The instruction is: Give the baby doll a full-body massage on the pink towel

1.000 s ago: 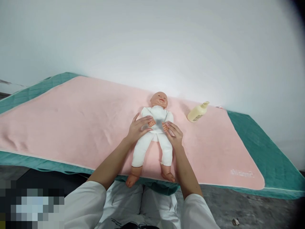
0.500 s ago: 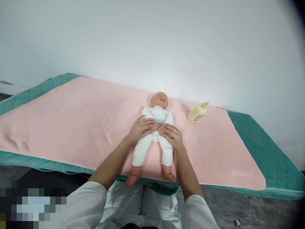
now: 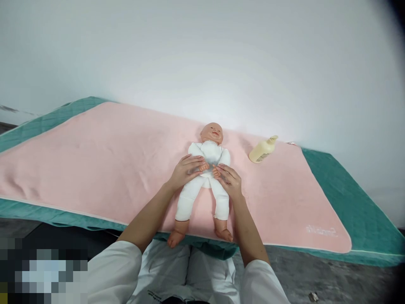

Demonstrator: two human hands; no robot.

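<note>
A baby doll [image 3: 210, 147] with a white cloth body lies face up on a pink mat [image 3: 126, 147], its head toward the wall and its feet at the near edge. My left hand [image 3: 187, 169] is closed around the doll's arm on the left of the picture, near its wrist. Around the other arm, close to its wrist, my right hand [image 3: 230, 179] is closed too. The doll's small hands rest over its belly, a little apart from each other.
A pale yellow pump bottle [image 3: 262, 150] lies tilted on the mat, right of the doll. Green padded bedding [image 3: 351, 190] shows beneath the mat. A white wall [image 3: 202, 55] rises behind. A small object [image 3: 313, 297] is on the grey floor.
The doll's hands, which were together over its belly, have moved slightly apart. My hands still hold its arms; the bottle has not moved.
</note>
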